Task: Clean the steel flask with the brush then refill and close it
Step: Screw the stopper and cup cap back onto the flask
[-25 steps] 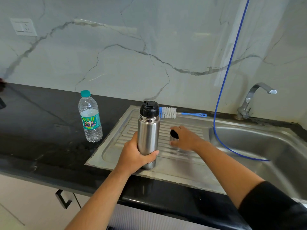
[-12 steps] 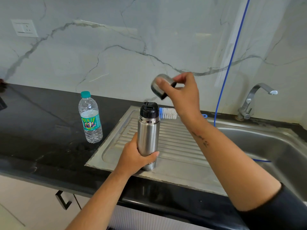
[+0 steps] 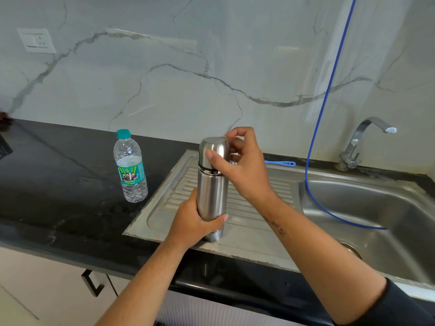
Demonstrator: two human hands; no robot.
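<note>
The steel flask [image 3: 211, 196] stands upright on the ribbed draining board [image 3: 247, 234] of the sink. My left hand [image 3: 193, 222] grips its lower body. The steel cup cap [image 3: 213, 151] sits on top of the flask, covering the black stopper, and my right hand [image 3: 242, 170] holds it with thumb and fingers around it. Behind my right hand lies the brush; only its blue handle [image 3: 281, 163] shows, the bristles are hidden.
A plastic water bottle [image 3: 130, 168] with a teal cap stands on the black counter [image 3: 58, 184] left of the sink. The basin [image 3: 367, 222] and tap [image 3: 362, 142] are to the right. A blue hose [image 3: 329, 90] hangs down into the basin.
My right hand picked the steel cap up from the draining board, lifted it above the flask and set it down over the black stopper. The left hand has kept its hold on the flask.
</note>
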